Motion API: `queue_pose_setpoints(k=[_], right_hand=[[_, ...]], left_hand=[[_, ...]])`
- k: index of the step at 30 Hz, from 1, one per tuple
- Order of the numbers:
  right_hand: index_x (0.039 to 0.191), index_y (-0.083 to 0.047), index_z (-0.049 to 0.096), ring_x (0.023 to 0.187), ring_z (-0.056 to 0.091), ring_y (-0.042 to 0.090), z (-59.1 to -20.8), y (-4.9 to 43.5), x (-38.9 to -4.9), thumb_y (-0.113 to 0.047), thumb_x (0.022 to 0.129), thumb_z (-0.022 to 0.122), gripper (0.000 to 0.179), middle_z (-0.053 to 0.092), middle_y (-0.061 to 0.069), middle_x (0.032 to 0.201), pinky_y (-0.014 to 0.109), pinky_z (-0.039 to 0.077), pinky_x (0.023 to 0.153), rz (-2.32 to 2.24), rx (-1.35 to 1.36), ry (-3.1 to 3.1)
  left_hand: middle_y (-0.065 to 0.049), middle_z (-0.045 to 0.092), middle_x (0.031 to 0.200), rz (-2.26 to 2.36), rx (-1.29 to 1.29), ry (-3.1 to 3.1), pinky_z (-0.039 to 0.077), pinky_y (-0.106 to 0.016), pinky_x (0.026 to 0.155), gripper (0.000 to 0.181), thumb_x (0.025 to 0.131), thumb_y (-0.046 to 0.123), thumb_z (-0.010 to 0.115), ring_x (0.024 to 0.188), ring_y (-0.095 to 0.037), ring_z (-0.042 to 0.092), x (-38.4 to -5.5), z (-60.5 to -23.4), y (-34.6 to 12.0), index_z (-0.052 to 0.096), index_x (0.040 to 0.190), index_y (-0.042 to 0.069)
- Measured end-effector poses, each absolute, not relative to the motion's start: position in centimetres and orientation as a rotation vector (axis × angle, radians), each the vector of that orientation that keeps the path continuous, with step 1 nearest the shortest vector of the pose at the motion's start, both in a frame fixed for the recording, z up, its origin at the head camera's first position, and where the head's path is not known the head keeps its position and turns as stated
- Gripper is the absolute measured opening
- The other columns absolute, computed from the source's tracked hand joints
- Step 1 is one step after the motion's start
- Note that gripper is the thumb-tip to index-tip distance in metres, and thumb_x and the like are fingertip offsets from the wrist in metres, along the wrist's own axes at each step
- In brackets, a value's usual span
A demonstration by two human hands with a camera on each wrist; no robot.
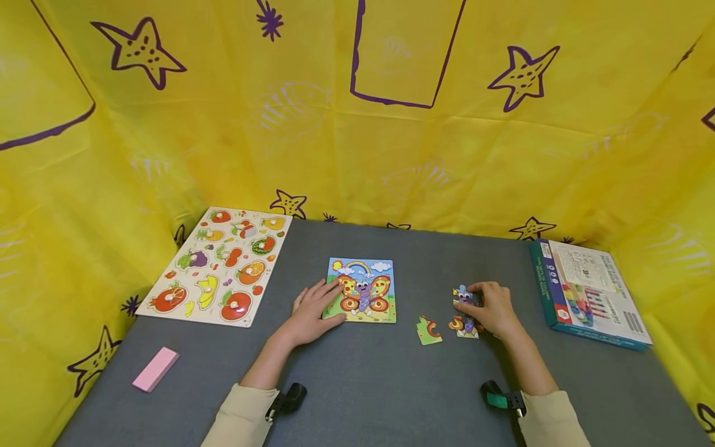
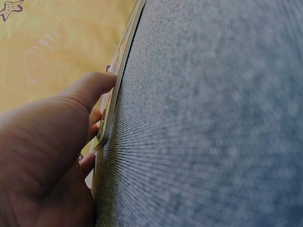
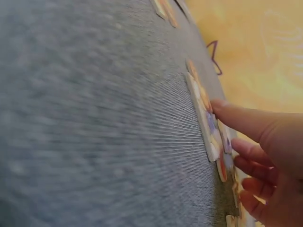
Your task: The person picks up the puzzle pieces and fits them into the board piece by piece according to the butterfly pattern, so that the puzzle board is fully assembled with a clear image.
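At the right of the frame a closed box [image 1: 592, 292] is seen, its contents hidden. At centre, a squarish butterfly puzzle [image 1: 365, 295], no clear long axis, is placed nearest the left hand [image 1: 315, 313], whose relaxed fingers are rested on its left side. Well to its right, a piece with eyes [image 1: 463, 293] is pinched by the right hand [image 1: 493, 307]; just below lies a wing piece [image 1: 466, 328], and between that and the puzzle, a green piece [image 1: 427, 331].

orange-and-purple butterfly puzzle [image 1: 365, 297], green loose piece [image 1: 427, 332], half-covered piece [image 1: 463, 296] apparently bluish purple, yellow cloth [image 1: 346, 155] with purple starfish [image 1: 142, 53]
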State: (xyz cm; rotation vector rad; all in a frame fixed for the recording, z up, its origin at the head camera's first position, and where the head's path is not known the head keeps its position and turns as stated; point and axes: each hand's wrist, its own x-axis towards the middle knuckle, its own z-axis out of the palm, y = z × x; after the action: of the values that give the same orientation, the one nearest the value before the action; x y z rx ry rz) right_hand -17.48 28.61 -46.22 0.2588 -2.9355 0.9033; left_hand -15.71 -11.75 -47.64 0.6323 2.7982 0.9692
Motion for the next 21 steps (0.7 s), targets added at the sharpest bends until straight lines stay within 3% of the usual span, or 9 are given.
queue_pose_setpoints(k=[5, 9, 11, 15, 21], right_hand=[[0.112, 0.009, 0.060, 0.105, 0.044, 0.043, -46.0, 28.7, -17.7, -0.025, 0.083, 0.079, 0.048, 0.053, 0.030, 0.115, 0.053, 0.029, 0.090, 0.936, 0.247, -2.965], [0.115, 0.003, 0.055, 0.090, 0.051, 0.032, -46.0, 28.6, -17.8, -0.026, 0.085, 0.078, 0.048, 0.060, 0.021, 0.104, 0.042, 0.041, 0.077, 1.008, 0.152, -2.952], [0.115, 0.000, 0.056, 0.083, 0.054, 0.026, -46.1, 28.5, -17.8, -0.025, 0.086, 0.076, 0.044, 0.063, 0.016, 0.097, 0.036, 0.043, 0.070, 1.051, 0.087, -2.907], [0.112, -0.005, 0.064, 0.081, 0.061, 0.019, -46.0, 27.3, -18.1, -0.028, 0.092, 0.070, 0.030, 0.071, 0.011, 0.093, 0.028, 0.045, 0.070, 1.129, -0.019, -2.791], [0.110, -0.008, 0.068, 0.081, 0.065, 0.014, -45.6, 23.2, -19.0, -0.034, 0.091, 0.070, 0.032, 0.075, 0.005, 0.093, 0.022, 0.046, 0.068, 1.472, -0.084, -2.693]], left_hand=[[-0.009, 0.030, 0.158, 0.972, 0.636, 2.803, 0.007, -0.062, 0.111, 0.065, 0.095, 0.033, 0.063, 0.146, -0.036, 0.016, -15.7, -47.8, -11.8, 0.039, 0.150, 0.009], [-0.009, 0.030, 0.157, 0.972, 0.633, 2.808, 0.007, -0.062, 0.111, 0.065, 0.095, 0.033, 0.062, 0.146, -0.036, 0.015, -15.7, -47.9, -11.8, 0.039, 0.150, 0.009], [-0.008, 0.030, 0.157, 0.974, 0.631, 2.807, 0.007, -0.063, 0.111, 0.064, 0.095, 0.033, 0.062, 0.146, -0.036, 0.015, -15.8, -48.0, -11.8, 0.039, 0.150, 0.010], [-0.008, 0.029, 0.158, 0.968, 0.626, 2.804, 0.007, -0.062, 0.111, 0.064, 0.095, 0.033, 0.061, 0.146, -0.035, 0.015, -15.7, -47.9, -11.7, 0.038, 0.151, 0.011], [-0.008, 0.028, 0.158, 0.953, 0.618, 2.803, 0.006, -0.062, 0.111, 0.065, 0.096, 0.034, 0.061, 0.147, -0.035, 0.014, -15.7, -47.8, -11.7, 0.037, 0.151, 0.011]])
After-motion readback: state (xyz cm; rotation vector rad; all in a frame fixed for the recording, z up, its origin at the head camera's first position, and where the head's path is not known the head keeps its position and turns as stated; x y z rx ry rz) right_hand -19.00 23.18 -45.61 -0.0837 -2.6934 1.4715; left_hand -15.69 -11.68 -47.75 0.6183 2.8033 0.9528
